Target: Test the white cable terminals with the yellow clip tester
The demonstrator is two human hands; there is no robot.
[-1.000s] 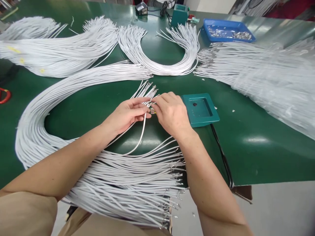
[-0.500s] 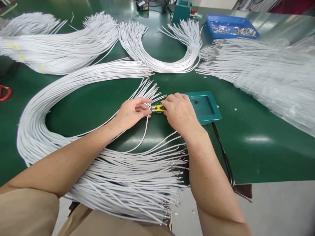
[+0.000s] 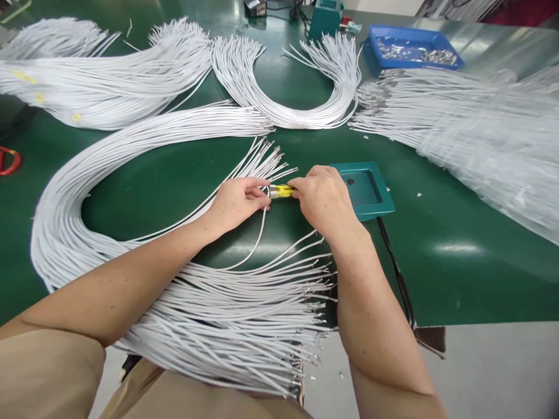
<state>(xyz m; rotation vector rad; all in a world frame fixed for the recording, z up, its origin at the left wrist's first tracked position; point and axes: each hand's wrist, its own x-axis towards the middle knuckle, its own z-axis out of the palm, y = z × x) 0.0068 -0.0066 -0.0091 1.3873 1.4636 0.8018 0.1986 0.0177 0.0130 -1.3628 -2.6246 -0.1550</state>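
In the head view, my left hand pinches the end of a white cable, which hangs in a loop below the fingers. My right hand is closed around small yellow thread snips, whose metal blades point left and meet the cable end at my left fingertips. The exact contact is hidden by the fingers. Just behind my left hand fans a small bunch of white cables with metal tips. Beneath my forearms lies a large bundle of cables, its tipped ends toward my right arm.
A teal fixture with a shallow recess stands right of my right hand, a black cord running from it. Farther back are a curved cable bundle, a blue tray of small metal parts and plastic-wrapped cables. Red-handled scissors lie left.
The yellow handles of the snips have been squeezed together; they were spread before. Both hands stay in nearly the same place, and the view has shifted slightly.
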